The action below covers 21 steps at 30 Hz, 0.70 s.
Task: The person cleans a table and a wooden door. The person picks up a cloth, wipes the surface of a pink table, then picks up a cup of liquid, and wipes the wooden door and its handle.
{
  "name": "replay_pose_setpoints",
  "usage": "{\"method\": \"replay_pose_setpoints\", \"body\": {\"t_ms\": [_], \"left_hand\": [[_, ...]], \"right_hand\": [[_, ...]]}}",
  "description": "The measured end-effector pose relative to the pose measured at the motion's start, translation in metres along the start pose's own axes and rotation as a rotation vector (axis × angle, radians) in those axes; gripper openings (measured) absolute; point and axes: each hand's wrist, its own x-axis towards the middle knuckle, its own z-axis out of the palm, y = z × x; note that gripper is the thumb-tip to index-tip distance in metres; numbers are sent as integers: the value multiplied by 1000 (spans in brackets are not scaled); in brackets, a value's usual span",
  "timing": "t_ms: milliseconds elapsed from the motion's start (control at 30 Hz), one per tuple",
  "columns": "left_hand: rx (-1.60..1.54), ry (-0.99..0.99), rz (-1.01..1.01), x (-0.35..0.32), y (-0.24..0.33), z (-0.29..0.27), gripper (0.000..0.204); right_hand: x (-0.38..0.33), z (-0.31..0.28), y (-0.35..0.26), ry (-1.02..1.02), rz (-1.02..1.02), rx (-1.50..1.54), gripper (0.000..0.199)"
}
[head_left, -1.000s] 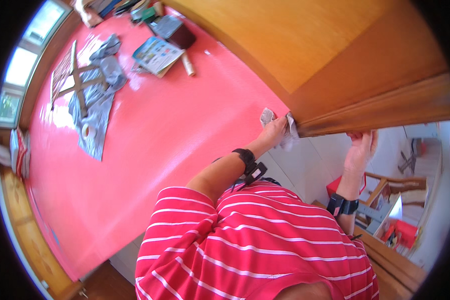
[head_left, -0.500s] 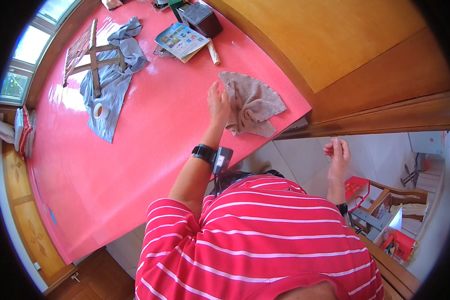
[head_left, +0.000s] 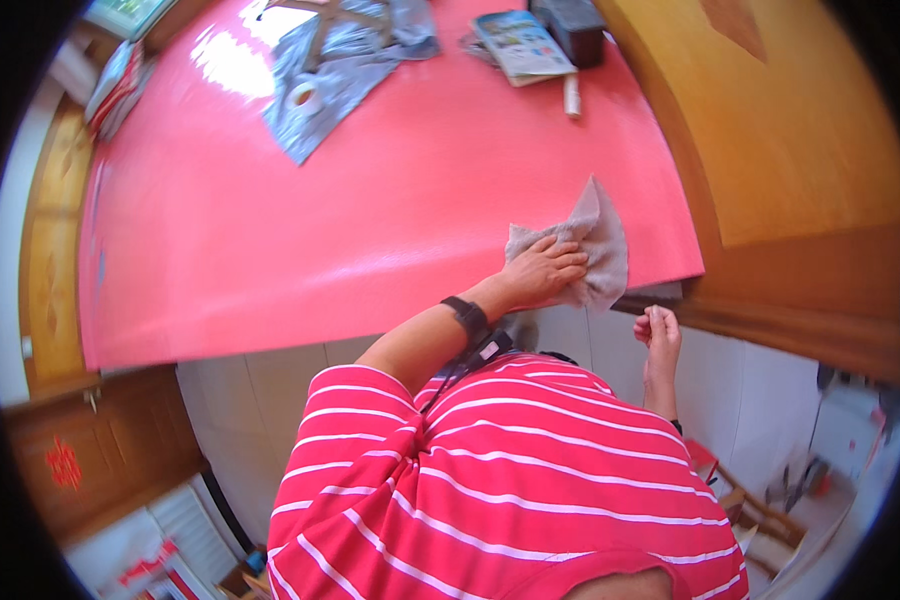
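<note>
A crumpled greyish-brown cloth (head_left: 602, 245) is at the near right corner of the red table, one corner of it raised into a point. My left hand (head_left: 548, 268) lies over its left part, fingers curled onto the fabric and gripping it. Part of the cloth reaches down past the table's front edge. Off the table, to the right of the cloth, my right hand (head_left: 660, 335) is raised with its fingers curled in, and I see nothing in it. A dark band circles my left wrist, with a small black device beside it.
On the red table (head_left: 370, 220) lie a blue-grey garment (head_left: 345, 85), a roll of tape (head_left: 305, 97), a booklet (head_left: 523, 45) and a dark box (head_left: 570, 30). Wooden panelling (head_left: 790, 130) borders the table's right side. A wooden frame with tools stands at lower right.
My left hand has gone from beside the cloth to on top of it and gripped it; the cloth is bunched differently. The whole view has turned. My right hand stays curled.
</note>
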Motion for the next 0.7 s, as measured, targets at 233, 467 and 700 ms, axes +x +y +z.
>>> {"method": "replay_pose_setpoints", "body": {"t_ms": [233,467,700], "left_hand": [[41,212,-478,-128,-28,-16,37],[-664,689,-720,-149,-14,-35,39],[-823,633,-1055,-333,31,-46,35]], "right_hand": [[23,80,12,-423,-444,-524,27],[-13,229,16,-781,-1100,-733,61],[-30,280,54,-721,-1253,-1148,66]]}}
